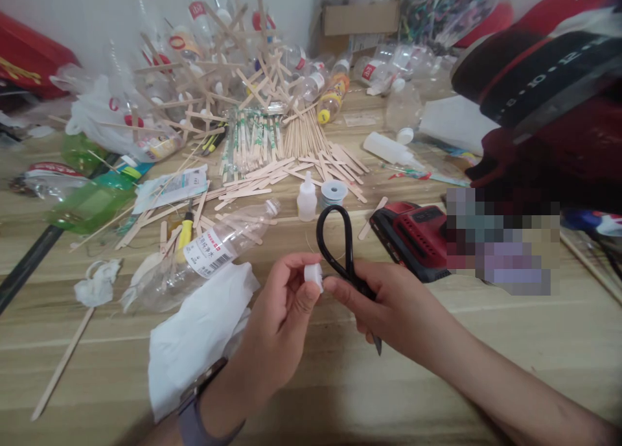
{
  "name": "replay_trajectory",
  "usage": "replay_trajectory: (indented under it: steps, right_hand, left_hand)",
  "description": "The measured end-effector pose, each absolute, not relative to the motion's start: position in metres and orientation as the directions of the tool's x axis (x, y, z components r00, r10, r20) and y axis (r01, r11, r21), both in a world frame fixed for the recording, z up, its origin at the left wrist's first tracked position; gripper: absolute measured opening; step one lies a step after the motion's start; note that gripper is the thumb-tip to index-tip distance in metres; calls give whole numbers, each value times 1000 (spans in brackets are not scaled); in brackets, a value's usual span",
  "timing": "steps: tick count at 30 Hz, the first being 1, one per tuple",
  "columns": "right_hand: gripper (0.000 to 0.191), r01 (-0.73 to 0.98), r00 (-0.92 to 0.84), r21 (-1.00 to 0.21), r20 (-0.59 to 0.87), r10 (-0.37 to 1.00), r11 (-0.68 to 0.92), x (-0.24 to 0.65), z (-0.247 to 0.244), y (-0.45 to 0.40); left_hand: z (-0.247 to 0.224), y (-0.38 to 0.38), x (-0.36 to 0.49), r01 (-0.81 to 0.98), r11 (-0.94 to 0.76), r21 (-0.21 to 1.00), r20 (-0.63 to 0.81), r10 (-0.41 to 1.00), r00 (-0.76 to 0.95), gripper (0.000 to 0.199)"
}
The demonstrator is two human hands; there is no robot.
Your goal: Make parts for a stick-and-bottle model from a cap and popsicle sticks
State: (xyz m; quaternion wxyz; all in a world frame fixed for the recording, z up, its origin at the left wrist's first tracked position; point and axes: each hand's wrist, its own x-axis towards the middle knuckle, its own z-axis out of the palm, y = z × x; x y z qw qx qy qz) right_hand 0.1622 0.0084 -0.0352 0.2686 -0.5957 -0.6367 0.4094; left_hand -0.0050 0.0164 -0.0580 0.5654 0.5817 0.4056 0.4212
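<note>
Bottle cap pinched in left hand, black-handled scissors clamped in right hand. Best keep scissors' tip pointing near, cap steady.

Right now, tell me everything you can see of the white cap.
The white cap is small, round and short, and looks like plastic. The left hand pinches it between thumb and fingers above the table, turned on its side. The edge facing the right hand looks uneven. That hand's thumb is close; whether it touches is unclear.
</note>
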Motion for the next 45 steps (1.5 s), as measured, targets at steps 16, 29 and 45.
replay_trajectory:
  steps: [16,29,45]
  right_hand:
    - [61,897,-283,-178,472,835,405,174,-36,6]
    - [38,817,-173,-510,227,958,268,169,-41,6]
    - [40,451,-175,-879,-258,950,-156,163,-30,9]
  left_hand:
    - [-59,29,-9,-375,277,885,-106,903,416,11]
    - [-64,27,-12,-314,274,909,-123,897,425,23]
    - [-63,24,-8,-130,-118,985,151,946,285,20]
